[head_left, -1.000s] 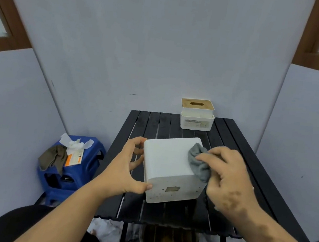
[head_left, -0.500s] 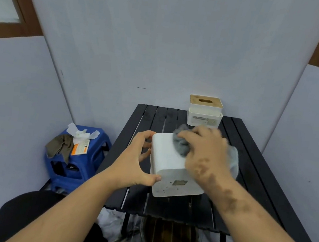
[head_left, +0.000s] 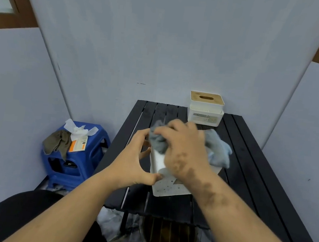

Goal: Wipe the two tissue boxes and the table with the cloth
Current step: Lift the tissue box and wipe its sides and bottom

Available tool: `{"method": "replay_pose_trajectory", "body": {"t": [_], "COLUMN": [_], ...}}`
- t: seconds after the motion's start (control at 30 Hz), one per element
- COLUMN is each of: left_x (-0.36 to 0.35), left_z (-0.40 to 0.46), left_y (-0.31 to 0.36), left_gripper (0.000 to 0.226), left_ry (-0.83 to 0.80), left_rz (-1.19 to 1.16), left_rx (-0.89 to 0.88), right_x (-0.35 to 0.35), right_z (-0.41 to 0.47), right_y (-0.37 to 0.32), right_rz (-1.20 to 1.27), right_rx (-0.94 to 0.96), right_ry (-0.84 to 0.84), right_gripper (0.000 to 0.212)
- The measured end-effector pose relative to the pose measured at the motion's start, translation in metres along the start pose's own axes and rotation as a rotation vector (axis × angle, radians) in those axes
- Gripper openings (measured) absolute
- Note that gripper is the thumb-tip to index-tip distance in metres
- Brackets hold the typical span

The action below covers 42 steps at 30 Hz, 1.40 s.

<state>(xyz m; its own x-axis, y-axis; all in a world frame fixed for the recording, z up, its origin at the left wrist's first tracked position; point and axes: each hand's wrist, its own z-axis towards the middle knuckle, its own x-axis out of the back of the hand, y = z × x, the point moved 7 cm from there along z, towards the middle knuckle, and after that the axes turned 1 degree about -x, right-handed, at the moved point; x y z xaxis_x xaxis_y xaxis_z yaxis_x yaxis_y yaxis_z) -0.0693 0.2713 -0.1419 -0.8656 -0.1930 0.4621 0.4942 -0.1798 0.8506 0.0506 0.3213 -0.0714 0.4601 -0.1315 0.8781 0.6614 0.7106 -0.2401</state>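
Observation:
A white tissue box (head_left: pixel 164 186) lies on its side near the front of the black slatted table (head_left: pixel 252 170). My left hand (head_left: pixel 132 161) grips its left side, thumb at the front corner. My right hand (head_left: pixel 183 151) grips a grey cloth (head_left: pixel 157 140) and presses it on the box's top, near the left edge. The cloth's loose end (head_left: pixel 218 148) trails off to the right. A second white tissue box (head_left: pixel 205 110) with a wooden lid stands at the table's far edge.
A blue plastic stool (head_left: pixel 72 157) stands left of the table, with a brown rag, tissues and an orange pack on it. A round container (head_left: pixel 168 238) sits on the floor under the table's front edge. Grey walls close in on three sides.
My right hand has swept the cloth from the box's right side across its top to the left edge. My left hand has kept its grip on the box.

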Motion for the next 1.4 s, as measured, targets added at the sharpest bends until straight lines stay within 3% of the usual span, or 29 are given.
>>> {"method": "replay_pose_trajectory", "body": {"t": [0.1, 0.23, 0.3, 0.33, 0.43, 0.5, 0.57, 0.77, 0.83, 0.97, 1.03, 1.1, 1.23, 1.3, 1.4], "left_x": [0.001, 0.002, 0.002, 0.002, 0.002, 0.002, 0.002, 0.0, 0.0, 0.001, 0.002, 0.002, 0.001, 0.0, 0.0], "left_z": [-0.001, -0.001, -0.001, -0.001, -0.001, -0.001, -0.001, -0.001, -0.001, 0.0, 0.001, 0.001, 0.001, 0.0, 0.0], "left_y": [-0.001, -0.004, -0.004, -0.004, -0.004, -0.003, -0.003, -0.005, -0.005, -0.001, -0.001, -0.003, -0.007, -0.006, -0.006], "left_gripper": [0.099, 0.097, 0.096, 0.096, 0.096, 0.096, 0.095, 0.096, 0.097, 0.094, 0.094, 0.093, 0.095, 0.096, 0.097], "left_ry": [0.007, 0.003, -0.001, 0.0, 0.014, 0.026, 0.028, -0.007, -0.006, 0.018, 0.017, 0.01, -0.011, -0.013, 0.009], "left_rz": [-0.015, 0.01, 0.014, 0.014, -0.006, -0.029, -0.047, -0.004, 0.001, -0.019, -0.018, -0.037, -0.028, -0.029, -0.053], "left_rx": [-0.002, 0.019, 0.03, 0.032, 0.021, 0.008, 0.0, 0.021, 0.027, -0.003, -0.012, -0.006, 0.017, 0.022, 0.015], "right_x": [0.002, 0.008, 0.014, 0.013, 0.006, 0.003, 0.0, 0.024, 0.026, 0.01, 0.008, 0.015, 0.028, 0.028, 0.017], "right_z": [0.004, 0.005, 0.003, 0.003, 0.002, -0.008, -0.021, -0.035, -0.04, -0.056, -0.057, -0.056, -0.064, -0.064, -0.055], "right_y": [0.006, 0.093, 0.112, 0.105, 0.043, -0.003, -0.006, 0.105, 0.087, -0.001, -0.007, 0.023, 0.103, 0.089, 0.024], "right_rz": [0.039, 0.252, 0.315, 0.275, 0.066, 0.057, 0.134, 0.216, 0.195, 0.155, 0.152, 0.169, 0.267, 0.21, 0.104], "right_rx": [0.014, -0.237, -0.302, -0.303, -0.146, 0.056, 0.121, -0.155, -0.118, 0.157, 0.212, 0.183, -0.096, -0.093, 0.079], "right_ry": [0.014, 0.062, 0.143, 0.106, -0.038, -0.016, 0.008, 0.175, 0.198, 0.176, 0.167, 0.219, 0.285, 0.254, 0.133], "right_gripper": [0.05, 0.042, 0.044, 0.044, 0.045, 0.046, 0.045, 0.045, 0.043, 0.044, 0.043, 0.043, 0.042, 0.044, 0.047]}}
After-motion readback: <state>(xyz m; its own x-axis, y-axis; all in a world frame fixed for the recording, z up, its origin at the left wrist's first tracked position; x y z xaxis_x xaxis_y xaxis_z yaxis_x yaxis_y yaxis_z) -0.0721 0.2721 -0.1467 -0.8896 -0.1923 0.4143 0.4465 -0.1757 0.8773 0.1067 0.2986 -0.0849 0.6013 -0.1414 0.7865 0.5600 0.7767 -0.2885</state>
